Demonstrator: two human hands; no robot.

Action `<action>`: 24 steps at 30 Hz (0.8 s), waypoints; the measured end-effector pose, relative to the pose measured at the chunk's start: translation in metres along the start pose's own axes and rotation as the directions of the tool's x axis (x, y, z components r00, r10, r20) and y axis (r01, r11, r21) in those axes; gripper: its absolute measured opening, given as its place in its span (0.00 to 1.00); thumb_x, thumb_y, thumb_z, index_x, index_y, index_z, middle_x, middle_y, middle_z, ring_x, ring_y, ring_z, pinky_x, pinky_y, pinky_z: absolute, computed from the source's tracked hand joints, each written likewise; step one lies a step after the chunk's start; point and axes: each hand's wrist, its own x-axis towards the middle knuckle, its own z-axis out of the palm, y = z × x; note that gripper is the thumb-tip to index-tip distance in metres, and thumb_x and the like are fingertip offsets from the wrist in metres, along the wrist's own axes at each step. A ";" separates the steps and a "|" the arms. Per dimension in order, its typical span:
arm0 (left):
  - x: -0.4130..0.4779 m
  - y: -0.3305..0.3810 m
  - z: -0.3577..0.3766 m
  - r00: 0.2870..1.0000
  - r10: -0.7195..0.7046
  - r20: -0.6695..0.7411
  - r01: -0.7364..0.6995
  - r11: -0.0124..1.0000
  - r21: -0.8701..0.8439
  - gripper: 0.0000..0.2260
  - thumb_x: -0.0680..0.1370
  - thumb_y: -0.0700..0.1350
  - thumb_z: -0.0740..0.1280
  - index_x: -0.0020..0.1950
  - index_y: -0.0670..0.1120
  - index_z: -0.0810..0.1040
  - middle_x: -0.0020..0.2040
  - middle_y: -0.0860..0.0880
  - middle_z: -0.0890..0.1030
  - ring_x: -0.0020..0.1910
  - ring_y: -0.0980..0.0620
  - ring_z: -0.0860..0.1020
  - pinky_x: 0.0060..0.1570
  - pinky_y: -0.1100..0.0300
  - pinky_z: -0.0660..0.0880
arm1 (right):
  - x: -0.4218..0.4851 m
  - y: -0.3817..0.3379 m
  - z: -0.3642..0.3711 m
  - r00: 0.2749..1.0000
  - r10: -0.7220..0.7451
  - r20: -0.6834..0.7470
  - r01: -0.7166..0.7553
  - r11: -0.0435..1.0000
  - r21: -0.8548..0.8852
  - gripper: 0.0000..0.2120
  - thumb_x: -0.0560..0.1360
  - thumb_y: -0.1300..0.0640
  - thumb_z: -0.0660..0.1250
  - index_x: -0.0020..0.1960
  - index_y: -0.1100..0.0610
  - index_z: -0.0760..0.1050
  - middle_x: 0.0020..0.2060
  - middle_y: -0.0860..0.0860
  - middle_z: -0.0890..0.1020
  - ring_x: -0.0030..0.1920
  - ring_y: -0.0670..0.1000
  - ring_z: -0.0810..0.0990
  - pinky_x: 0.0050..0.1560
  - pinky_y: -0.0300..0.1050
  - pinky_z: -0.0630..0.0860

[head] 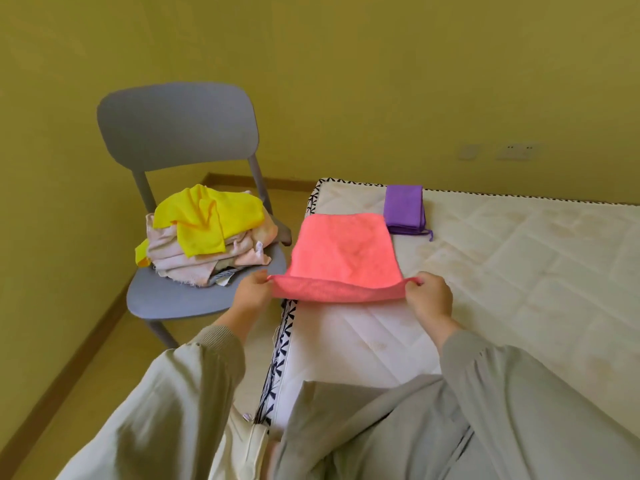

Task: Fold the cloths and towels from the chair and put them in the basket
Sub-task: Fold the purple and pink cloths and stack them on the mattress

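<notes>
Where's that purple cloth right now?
In the head view, the folded purple cloth lies on the mattress near its far left corner, beside the far right corner of the pink towel.

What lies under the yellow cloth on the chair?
A heap of pale pink cloths resting on the chair seat. The yellow cloth hides how many there are and the heap's middle.

Fuzzy pink cloth (343, 252) – quilted mattress (519, 265)
</notes>
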 end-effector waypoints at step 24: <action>0.007 -0.020 0.006 0.981 -0.147 0.125 0.168 0.969 -0.179 0.09 0.82 0.39 0.58 0.47 0.41 0.76 0.38 0.43 0.75 0.36 0.46 0.76 0.40 0.52 0.78 | 0.017 0.012 -0.011 0.967 -0.046 0.252 0.093 0.980 -0.178 0.12 0.72 0.66 0.59 0.31 0.58 0.69 0.30 0.53 0.72 0.40 0.57 0.75 0.38 0.43 0.64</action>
